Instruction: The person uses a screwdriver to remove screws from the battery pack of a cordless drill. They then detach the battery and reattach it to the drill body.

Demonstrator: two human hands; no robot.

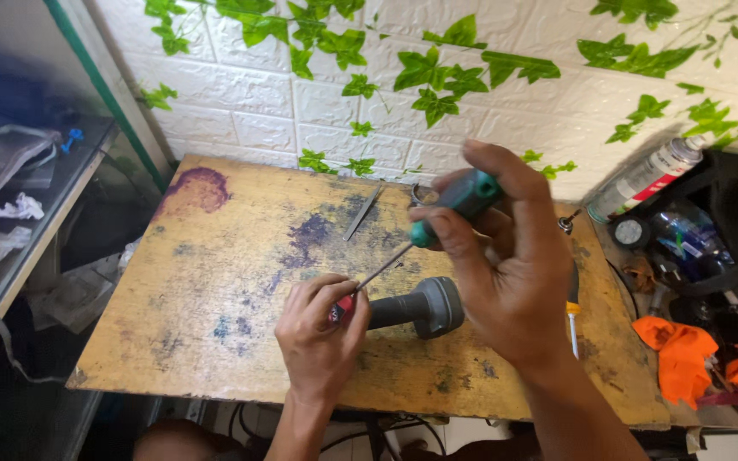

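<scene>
- Your wooden board [215, 324] is bare around the grey tool body [416, 309]; with only your left hand [322, 329] clenched on its near end, it could roll
- Your right hand [506, 265], fingers curled round the teal screwdriver [459, 205], angles the tip steeply; it could slip toward your left fingers

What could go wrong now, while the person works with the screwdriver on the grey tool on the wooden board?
1. The screwdriver tip sits right beside the left hand that steadies the grey tool; a slip might jab those fingers.
2. The tool is round and lies loose on the board, so it may roll under pressure.
3. Another screwdriver lies under the right hand near the board's edge; the forearm might knock it off.
</scene>
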